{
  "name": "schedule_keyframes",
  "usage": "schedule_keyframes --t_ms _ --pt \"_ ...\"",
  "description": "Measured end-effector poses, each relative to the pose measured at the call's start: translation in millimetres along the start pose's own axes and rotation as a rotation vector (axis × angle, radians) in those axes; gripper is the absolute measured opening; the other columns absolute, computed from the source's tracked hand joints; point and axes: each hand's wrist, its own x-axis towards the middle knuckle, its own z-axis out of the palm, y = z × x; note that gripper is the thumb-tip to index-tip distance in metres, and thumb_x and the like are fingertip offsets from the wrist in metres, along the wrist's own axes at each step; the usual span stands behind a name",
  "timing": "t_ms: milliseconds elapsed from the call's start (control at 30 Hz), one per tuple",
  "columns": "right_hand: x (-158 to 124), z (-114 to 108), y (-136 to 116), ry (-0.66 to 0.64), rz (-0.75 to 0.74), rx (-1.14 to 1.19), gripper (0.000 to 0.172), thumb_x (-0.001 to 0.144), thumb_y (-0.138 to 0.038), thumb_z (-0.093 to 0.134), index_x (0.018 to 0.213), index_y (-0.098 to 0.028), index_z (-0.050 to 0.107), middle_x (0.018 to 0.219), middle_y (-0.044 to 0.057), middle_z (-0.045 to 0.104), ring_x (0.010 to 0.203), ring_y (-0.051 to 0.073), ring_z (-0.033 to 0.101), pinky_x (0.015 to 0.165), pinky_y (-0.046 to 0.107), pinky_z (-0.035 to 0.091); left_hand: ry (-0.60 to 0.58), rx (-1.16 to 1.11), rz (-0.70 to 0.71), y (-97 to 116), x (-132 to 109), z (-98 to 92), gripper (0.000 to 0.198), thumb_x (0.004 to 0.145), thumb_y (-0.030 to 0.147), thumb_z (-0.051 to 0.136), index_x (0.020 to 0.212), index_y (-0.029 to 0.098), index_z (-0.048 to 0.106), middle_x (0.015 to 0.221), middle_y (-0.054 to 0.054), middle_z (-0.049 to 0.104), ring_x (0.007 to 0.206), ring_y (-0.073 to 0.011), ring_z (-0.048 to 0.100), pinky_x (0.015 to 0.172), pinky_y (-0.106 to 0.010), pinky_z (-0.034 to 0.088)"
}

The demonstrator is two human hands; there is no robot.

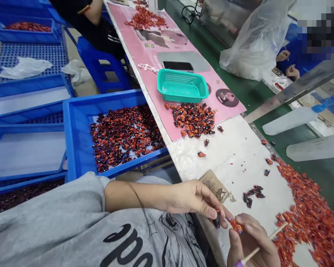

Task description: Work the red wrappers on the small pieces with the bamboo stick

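Between the thumb and fingers of my left hand (pixel 195 198) is a small glossy black piece (pixel 216 219). Close beside it, my right hand (pixel 254 237) pinches a small orange-red piece (pixel 236 225) with bluish spots. A thin wooden stick (pixel 264 243) with a purple end also lies across the right hand's fingers. The two pieces are close together, but I cannot tell whether they touch. Several loose black pieces (pixel 249 202) lie on the white tabletop (pixel 225 163) beyond my hands. A large heap of orange-red pieces (pixel 311 207) spreads out at the right.
A green basket (pixel 183 98) stands on a pink mat (pixel 163 115) behind a pile of black-and-orange pieces (pixel 195 118). A blue tray (pixel 72 137) of similar pieces sits left of the table. A brown pad (pixel 210 180) lies near my left hand. Other people sit nearby.
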Motion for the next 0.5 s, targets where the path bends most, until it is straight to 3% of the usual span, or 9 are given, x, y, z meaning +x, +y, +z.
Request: schedule_keyframes --t_ms 100,267,367,500 --pt "-2.4 4.0 -10.8 0.018 0.045 -0.117 0.03 0.074 0.0 0.078 0.096 -0.019 0.075 0.093 0.006 0.074 0.085 0.022 0.07 0.067 0.036 0.057 0.014 -0.013 0.012 3.8 -0.2 -0.1 0.033 0.06 0.039 0.095 0.077 0.017 0.079 0.087 -0.008 0.08 0.077 -0.0148 0.074 0.086 -0.027 0.057" --pt "-7.8 10.5 -15.3 0.109 0.108 -0.064 0.028 0.073 -0.001 0.081 0.094 -0.017 0.075 0.093 0.006 0.076 0.088 0.022 0.072 0.075 0.039 0.06 0.068 0.04 0.077 6.7 -1.0 8.2 0.028 0.062 0.034 0.094 0.079 0.016 0.08 0.086 -0.005 0.078 0.079 -0.0122 0.071 0.081 -0.024 0.056" --pt "-6.4 16.9 -17.9 0.135 0.053 -0.042 0.031 0.076 -0.002 0.08 0.102 -0.017 0.075 0.092 0.005 0.075 0.089 0.021 0.071 0.076 0.038 0.06 0.154 0.154 0.204 7.0 -3.6 14.1 0.026 0.064 0.032 0.093 0.081 0.016 0.081 0.085 -0.005 0.075 0.081 -0.0125 0.069 0.084 -0.024 0.056" --pt "-0.9 24.6 -23.9 0.041 -0.061 -0.111 0.042 0.082 0.001 0.073 0.116 -0.022 0.073 0.099 0.005 0.075 0.095 0.02 0.07 0.077 0.038 0.061 0.168 0.233 0.332 6.1 -8.1 17.1 0.025 0.069 0.033 0.09 0.083 0.014 0.082 0.085 -0.006 0.073 0.081 -0.0136 0.069 0.083 -0.026 0.059"
